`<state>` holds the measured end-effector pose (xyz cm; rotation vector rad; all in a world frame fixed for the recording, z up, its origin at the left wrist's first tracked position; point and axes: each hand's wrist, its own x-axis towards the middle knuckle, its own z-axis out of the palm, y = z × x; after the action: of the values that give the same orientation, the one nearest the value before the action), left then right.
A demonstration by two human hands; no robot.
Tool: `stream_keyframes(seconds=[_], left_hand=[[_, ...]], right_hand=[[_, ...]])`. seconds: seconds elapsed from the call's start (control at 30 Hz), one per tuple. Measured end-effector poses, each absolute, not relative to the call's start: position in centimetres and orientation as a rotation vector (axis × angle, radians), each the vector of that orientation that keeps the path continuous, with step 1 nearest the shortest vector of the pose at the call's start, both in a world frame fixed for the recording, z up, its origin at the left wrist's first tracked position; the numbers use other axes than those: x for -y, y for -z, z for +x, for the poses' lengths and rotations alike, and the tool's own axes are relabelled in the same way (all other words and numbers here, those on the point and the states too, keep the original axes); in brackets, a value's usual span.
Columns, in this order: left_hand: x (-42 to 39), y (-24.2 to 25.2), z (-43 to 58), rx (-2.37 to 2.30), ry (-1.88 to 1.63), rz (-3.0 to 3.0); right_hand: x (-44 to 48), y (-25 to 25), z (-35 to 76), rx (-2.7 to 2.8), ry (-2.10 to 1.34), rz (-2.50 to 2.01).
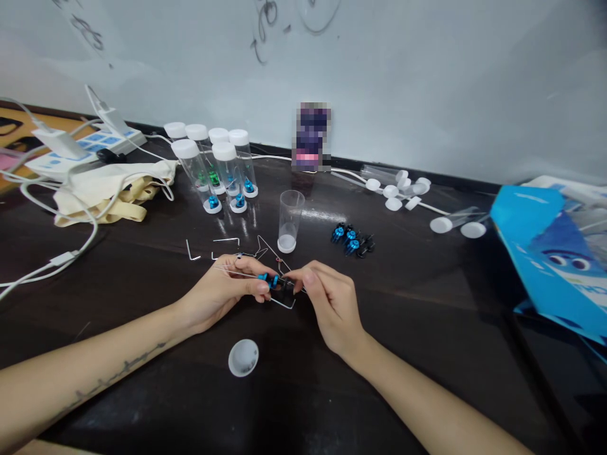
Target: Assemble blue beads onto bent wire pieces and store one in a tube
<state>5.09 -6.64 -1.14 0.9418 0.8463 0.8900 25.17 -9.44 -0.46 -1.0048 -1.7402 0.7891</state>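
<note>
My left hand [226,292] and my right hand [327,298] meet over the dark table [427,316]. Both pinch a small blue and black part [274,280] between thumb and fingers. My left hand also grips thin metal wires [232,270] that stick out to the left. A bent wire [283,303] lies just under the part. An open clear tube [289,221] stands upright right behind my hands. Its white cap [243,357] lies on the table in front of them.
Several capped clear tubes [219,167] with blue and green parts stand at the back left. Loose blue and black parts [351,240] lie right of the open tube. White caps [401,186] and empty tubes are scattered further right. A cloth bag [114,189], cables and a power strip [90,146] sit left, a blue bag [554,253] right.
</note>
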Motion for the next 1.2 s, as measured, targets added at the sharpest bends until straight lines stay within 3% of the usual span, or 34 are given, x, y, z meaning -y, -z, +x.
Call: stream_keyframes(seconds=[1.2], left_hand=[[6.63,0.98,5.16,-0.848,-0.897,0.929]], right_hand=[[9.53,0.34,25.19,1.772,-0.752,-0.995]])
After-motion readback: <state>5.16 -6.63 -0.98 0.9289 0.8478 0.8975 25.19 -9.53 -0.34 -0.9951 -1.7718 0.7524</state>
